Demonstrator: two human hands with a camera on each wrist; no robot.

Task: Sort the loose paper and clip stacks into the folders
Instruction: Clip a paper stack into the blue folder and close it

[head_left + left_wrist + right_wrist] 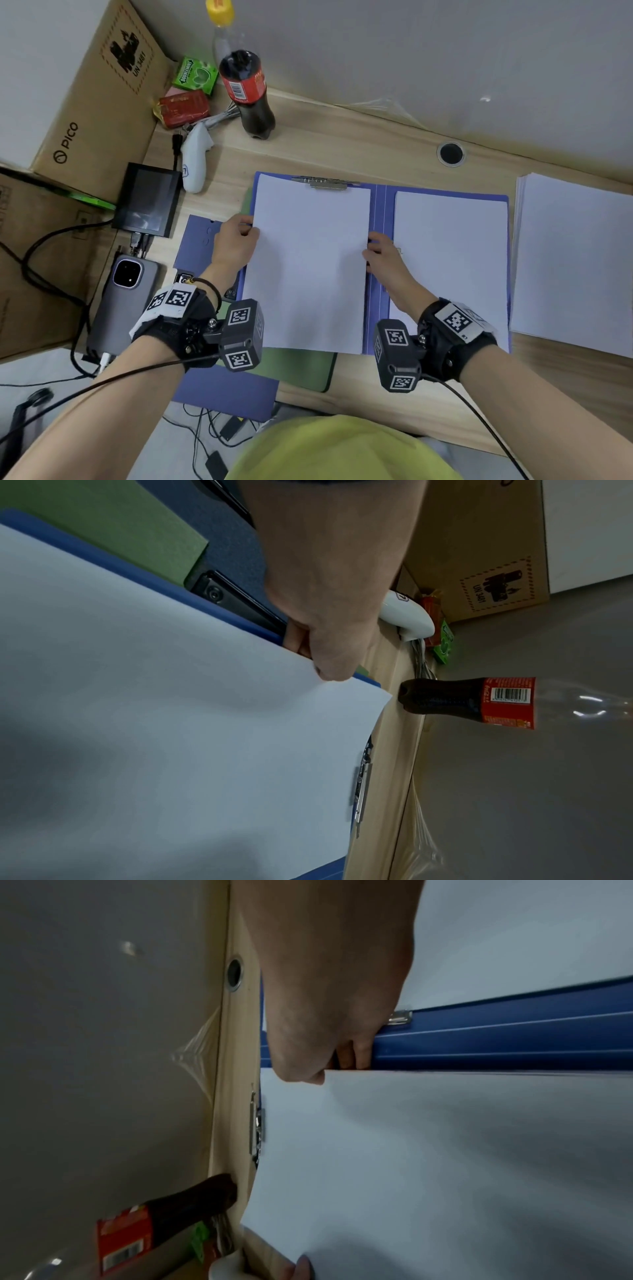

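Observation:
An open blue folder lies on the desk with a metal clip at the top of its left half. A white paper stack lies over the left half, its top edge at the clip. My left hand pinches the stack's left edge. My right hand pinches its right edge beside the blue spine. Another sheet lies in the folder's right half. A loose paper pile sits at the far right.
A cola bottle, a white controller, a small black screen and a phone crowd the left. A cardboard box stands behind them. A green folder and another blue one lie under the open folder.

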